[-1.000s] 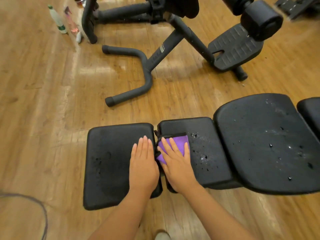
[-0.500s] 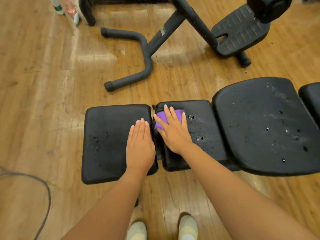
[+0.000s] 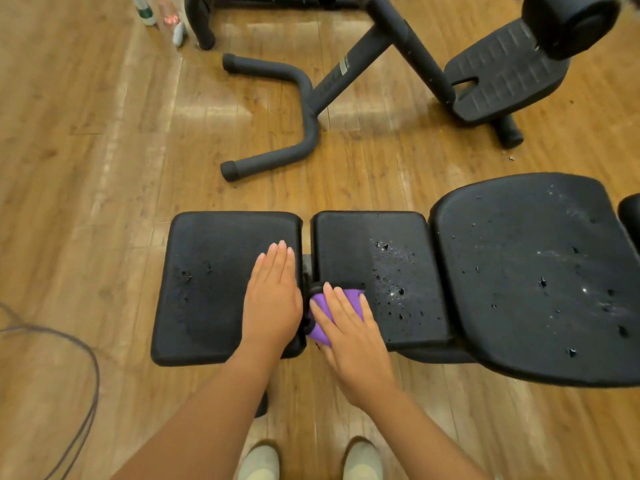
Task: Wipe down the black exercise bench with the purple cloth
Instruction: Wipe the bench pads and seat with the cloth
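The black exercise bench (image 3: pixel 519 271) runs across the view in three padded sections. My left hand (image 3: pixel 273 299) lies flat, fingers straight, on the right part of the left pad (image 3: pixel 207 289). Straight fingers of my right hand (image 3: pixel 349 327) press the purple cloth (image 3: pixel 323 323) onto the near left corner of the middle pad (image 3: pixel 374 258). Most of the cloth is hidden under that hand. Water droplets speckle the right half of the middle pad and the large right pad; the strip of the middle pad above the cloth looks dry.
Another black exercise machine (image 3: pixel 363 64) with a curved foot bar and a ribbed footplate (image 3: pixel 502 74) stands on the wooden floor beyond the bench. Spray bottles (image 3: pixel 166 15) stand at the far left. A grey cable (image 3: pixel 79 375) loops on the floor at left. My shoes (image 3: pixel 311 462) show at the bottom edge.
My right hand has drawn the cloth back toward me along the left side of the middle pad, from its far edge to its near corner. My left hand stays flat on the left pad.
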### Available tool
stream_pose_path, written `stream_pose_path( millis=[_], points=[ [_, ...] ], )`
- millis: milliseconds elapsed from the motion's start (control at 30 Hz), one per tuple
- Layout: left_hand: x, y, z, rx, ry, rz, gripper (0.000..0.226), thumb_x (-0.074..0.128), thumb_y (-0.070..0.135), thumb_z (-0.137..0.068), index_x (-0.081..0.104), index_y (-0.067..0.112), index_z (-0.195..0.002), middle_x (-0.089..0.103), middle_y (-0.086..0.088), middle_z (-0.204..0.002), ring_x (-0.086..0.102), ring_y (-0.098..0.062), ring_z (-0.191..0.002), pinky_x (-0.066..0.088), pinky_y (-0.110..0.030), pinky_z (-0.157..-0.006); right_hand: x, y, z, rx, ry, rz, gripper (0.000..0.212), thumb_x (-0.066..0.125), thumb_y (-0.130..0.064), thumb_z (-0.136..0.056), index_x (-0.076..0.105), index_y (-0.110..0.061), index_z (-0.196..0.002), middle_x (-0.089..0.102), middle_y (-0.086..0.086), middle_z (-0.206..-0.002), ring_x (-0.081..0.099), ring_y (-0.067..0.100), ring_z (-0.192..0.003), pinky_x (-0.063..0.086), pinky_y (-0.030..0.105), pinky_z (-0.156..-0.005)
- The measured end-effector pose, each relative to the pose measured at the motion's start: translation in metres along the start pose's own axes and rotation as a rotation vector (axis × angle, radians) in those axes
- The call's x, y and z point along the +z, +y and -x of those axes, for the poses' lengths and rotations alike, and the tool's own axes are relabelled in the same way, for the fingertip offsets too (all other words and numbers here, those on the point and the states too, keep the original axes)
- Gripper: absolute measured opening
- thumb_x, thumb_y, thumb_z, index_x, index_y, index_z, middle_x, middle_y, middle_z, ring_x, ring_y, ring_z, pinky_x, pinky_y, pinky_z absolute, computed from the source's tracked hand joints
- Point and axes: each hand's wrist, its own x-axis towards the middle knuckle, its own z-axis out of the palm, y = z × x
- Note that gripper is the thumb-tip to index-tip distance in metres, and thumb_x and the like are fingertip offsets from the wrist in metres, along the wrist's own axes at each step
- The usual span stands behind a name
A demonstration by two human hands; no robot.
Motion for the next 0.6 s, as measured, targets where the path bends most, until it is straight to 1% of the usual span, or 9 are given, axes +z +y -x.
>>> stream_pose_path(
  millis=[100, 167, 200, 267, 367, 433, 467, 533, 600],
  points=[
    [0.003, -0.002, 0.001, 0.004, -0.001, 0.001, 0.054, 0.025, 0.018, -0.089, 0.042, -0.004, -0.135, 0.045, -0.020, -0.140, 0.039, -0.030, -0.133, 0.031, -0.045, -0.111, -0.005, 0.015, -0.032, 0.000, -0.030, 0.013, 0.056, 0.029, -0.034, -0.090, 0.032, -0.018, -0.144, 0.026, 0.008, -0.152, 0.025, 0.021, -0.140, 0.008, 0.047, -0.113],
    [0.003, -0.002, 0.002, -0.001, 0.011, 0.000, 0.053, 0.026, 0.018, -0.090, 0.041, -0.003, -0.136, 0.044, -0.019, -0.142, 0.038, -0.029, -0.135, 0.028, -0.043, -0.112, -0.015, 0.033, -0.063, -0.002, -0.017, 0.036, 0.055, 0.020, -0.035, -0.094, 0.024, -0.019, -0.147, 0.018, 0.006, -0.155, 0.016, 0.020, -0.142, 0.001, 0.044, -0.116],
    [0.003, -0.002, 0.001, -0.002, 0.018, -0.006, 0.052, 0.027, 0.018, -0.090, 0.041, -0.003, -0.136, 0.043, -0.019, -0.142, 0.037, -0.029, -0.135, 0.026, -0.042, -0.113, -0.020, 0.043, -0.081, 0.004, 0.001, 0.048, 0.054, 0.020, -0.034, -0.096, 0.019, -0.020, -0.148, 0.013, 0.005, -0.156, 0.012, 0.018, -0.143, -0.002, 0.042, -0.115],
    [0.003, -0.001, 0.000, -0.003, 0.022, -0.011, 0.052, 0.027, 0.018, -0.090, 0.041, -0.003, -0.136, 0.043, -0.019, -0.142, 0.037, -0.029, -0.135, 0.024, -0.042, -0.113, -0.033, 0.060, -0.116, 0.046, 0.032, 0.041, 0.051, 0.024, -0.030, -0.100, 0.015, -0.020, -0.148, 0.009, 0.003, -0.157, 0.006, 0.016, -0.144, -0.006, 0.040, -0.114],
    [0.005, 0.000, 0.000, 0.001, 0.032, -0.004, 0.049, 0.035, 0.013, -0.091, 0.040, -0.003, -0.137, 0.041, -0.019, -0.143, 0.035, -0.030, -0.136, 0.023, -0.042, -0.114, -0.039, 0.065, -0.137, 0.101, 0.052, 0.019, 0.050, 0.026, -0.028, -0.101, 0.015, -0.016, -0.148, 0.010, 0.005, -0.157, 0.005, 0.017, -0.144, -0.005, 0.038, -0.115],
    [0.005, -0.001, 0.002, -0.007, 0.022, 0.010, 0.049, 0.042, 0.009, -0.090, 0.039, -0.003, -0.138, 0.040, -0.020, -0.144, 0.034, -0.030, -0.136, 0.023, -0.043, -0.114, -0.035, 0.055, -0.114, 0.073, 0.077, -0.038, 0.052, 0.030, -0.026, -0.100, 0.016, -0.013, -0.148, 0.011, 0.007, -0.156, 0.007, 0.018, -0.143, -0.001, 0.036, -0.116],
    [0.005, -0.002, 0.002, -0.008, 0.022, 0.013, 0.049, 0.041, 0.009, -0.090, 0.039, -0.004, -0.137, 0.040, -0.020, -0.144, 0.034, -0.030, -0.136, 0.024, -0.043, -0.114, -0.031, 0.050, -0.094, 0.052, 0.078, -0.085, 0.052, 0.032, -0.026, -0.099, 0.019, -0.012, -0.147, 0.014, 0.007, -0.156, 0.009, 0.018, -0.143, 0.002, 0.035, -0.117],
    [0.004, -0.001, 0.002, -0.010, 0.014, -0.001, 0.051, 0.033, 0.013, -0.090, 0.040, -0.004, -0.137, 0.041, -0.020, -0.143, 0.035, -0.030, -0.136, 0.025, -0.044, -0.113, -0.021, 0.045, -0.045, 0.027, 0.052, -0.149, 0.051, 0.033, -0.026, -0.097, 0.028, -0.012, -0.145, 0.022, 0.005, -0.154, 0.018, 0.018, -0.142, 0.006, 0.032, -0.116],
    [0.003, -0.001, 0.002, -0.013, -0.007, -0.014, 0.054, 0.027, 0.017, -0.089, 0.040, -0.003, -0.137, 0.042, -0.019, -0.143, 0.036, -0.030, -0.136, 0.025, -0.043, -0.114, -0.013, 0.044, 0.000, 0.026, 0.024, -0.151, 0.053, 0.033, -0.028, -0.091, 0.035, -0.013, -0.142, 0.029, 0.003, -0.151, 0.024, 0.016, -0.140, 0.012, 0.032, -0.113]
  ],
)
